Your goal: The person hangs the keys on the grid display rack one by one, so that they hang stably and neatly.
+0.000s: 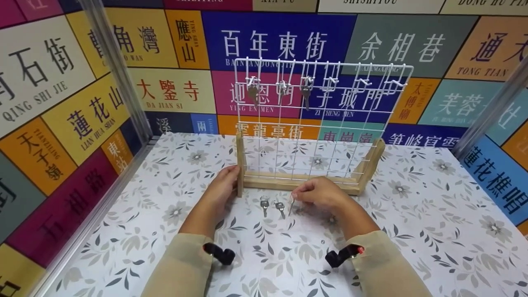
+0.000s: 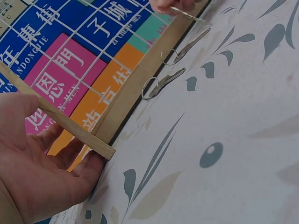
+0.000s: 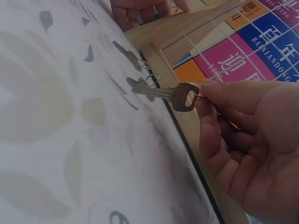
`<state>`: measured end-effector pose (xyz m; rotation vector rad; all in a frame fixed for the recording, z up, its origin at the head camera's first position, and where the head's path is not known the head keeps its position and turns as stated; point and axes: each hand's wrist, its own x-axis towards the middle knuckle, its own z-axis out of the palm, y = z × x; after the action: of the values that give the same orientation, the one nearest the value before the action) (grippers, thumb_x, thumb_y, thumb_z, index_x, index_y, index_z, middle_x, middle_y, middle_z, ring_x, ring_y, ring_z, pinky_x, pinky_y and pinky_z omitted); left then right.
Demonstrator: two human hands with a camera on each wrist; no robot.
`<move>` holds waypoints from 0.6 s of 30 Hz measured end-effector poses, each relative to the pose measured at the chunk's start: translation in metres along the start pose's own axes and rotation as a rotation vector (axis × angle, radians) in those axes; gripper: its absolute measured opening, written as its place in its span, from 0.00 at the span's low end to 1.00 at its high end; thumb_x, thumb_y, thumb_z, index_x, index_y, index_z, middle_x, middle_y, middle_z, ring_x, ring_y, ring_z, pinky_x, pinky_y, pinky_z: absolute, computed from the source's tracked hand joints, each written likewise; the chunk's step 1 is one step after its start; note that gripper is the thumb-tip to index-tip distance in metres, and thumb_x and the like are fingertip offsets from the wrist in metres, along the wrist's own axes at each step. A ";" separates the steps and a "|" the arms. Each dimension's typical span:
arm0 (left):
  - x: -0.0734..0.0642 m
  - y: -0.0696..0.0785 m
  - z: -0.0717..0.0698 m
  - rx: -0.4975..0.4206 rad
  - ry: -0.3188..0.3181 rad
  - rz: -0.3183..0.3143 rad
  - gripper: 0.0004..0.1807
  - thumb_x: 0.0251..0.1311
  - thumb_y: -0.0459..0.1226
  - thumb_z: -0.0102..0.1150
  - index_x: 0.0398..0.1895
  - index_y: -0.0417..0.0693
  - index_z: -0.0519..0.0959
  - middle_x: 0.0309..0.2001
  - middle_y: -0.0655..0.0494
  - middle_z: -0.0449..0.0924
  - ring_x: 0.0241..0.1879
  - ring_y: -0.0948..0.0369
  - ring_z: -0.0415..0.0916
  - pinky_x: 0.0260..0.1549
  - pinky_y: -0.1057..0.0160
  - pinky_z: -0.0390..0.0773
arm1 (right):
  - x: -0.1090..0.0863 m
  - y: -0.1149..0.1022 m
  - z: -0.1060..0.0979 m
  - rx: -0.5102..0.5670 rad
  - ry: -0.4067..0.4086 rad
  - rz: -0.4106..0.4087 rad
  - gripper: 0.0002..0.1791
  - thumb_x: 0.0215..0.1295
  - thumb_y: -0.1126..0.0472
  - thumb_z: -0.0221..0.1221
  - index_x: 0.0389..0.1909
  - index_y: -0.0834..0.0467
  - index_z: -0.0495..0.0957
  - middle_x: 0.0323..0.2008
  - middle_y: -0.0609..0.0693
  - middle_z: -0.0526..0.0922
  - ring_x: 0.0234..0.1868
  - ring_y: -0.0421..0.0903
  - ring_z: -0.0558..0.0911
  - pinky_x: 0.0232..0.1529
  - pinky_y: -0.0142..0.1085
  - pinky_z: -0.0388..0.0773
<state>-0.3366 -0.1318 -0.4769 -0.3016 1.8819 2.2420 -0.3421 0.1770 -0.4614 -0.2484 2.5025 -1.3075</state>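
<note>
At the left end of the wire rack (image 1: 280, 182), I have the left hand (image 1: 222, 185) gripping its wooden post (image 1: 240, 154). Two keys (image 1: 265, 203) lie in front of the rack. Right of them, also before the rack, the right hand (image 1: 324, 193) pinches a ringed key (image 3: 183, 97), dark-headed with a silvery blade. Fingertips (image 3: 209, 88) hide part of its ring; I can't read the head's stamping.

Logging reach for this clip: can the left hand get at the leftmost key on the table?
Probably yes: the leftmost key lies nearby, but the left hand holds the wooden post and would need to release it.
</note>
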 end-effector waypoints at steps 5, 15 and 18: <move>0.001 0.001 0.000 -0.003 0.007 -0.010 0.24 0.79 0.57 0.54 0.72 0.63 0.72 0.75 0.48 0.74 0.77 0.50 0.71 0.81 0.51 0.64 | -0.008 -0.013 -0.015 0.163 0.016 -0.019 0.14 0.70 0.53 0.72 0.49 0.59 0.90 0.38 0.48 0.90 0.36 0.44 0.85 0.44 0.36 0.85; 0.001 0.002 0.000 0.027 0.023 -0.032 0.23 0.78 0.59 0.54 0.70 0.68 0.74 0.75 0.53 0.74 0.77 0.53 0.70 0.82 0.51 0.63 | -0.038 -0.055 -0.045 0.492 0.068 -0.115 0.10 0.72 0.60 0.70 0.48 0.60 0.88 0.38 0.47 0.89 0.37 0.44 0.84 0.45 0.34 0.88; 0.001 0.002 -0.001 0.025 0.029 -0.039 0.22 0.78 0.59 0.54 0.70 0.69 0.74 0.74 0.55 0.74 0.77 0.54 0.70 0.82 0.52 0.62 | -0.046 -0.069 -0.057 0.532 0.098 -0.166 0.12 0.71 0.59 0.70 0.49 0.62 0.87 0.40 0.48 0.90 0.37 0.44 0.85 0.44 0.34 0.88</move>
<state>-0.3379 -0.1327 -0.4751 -0.3648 1.9001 2.1988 -0.3176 0.1951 -0.3651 -0.2755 2.1361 -2.0318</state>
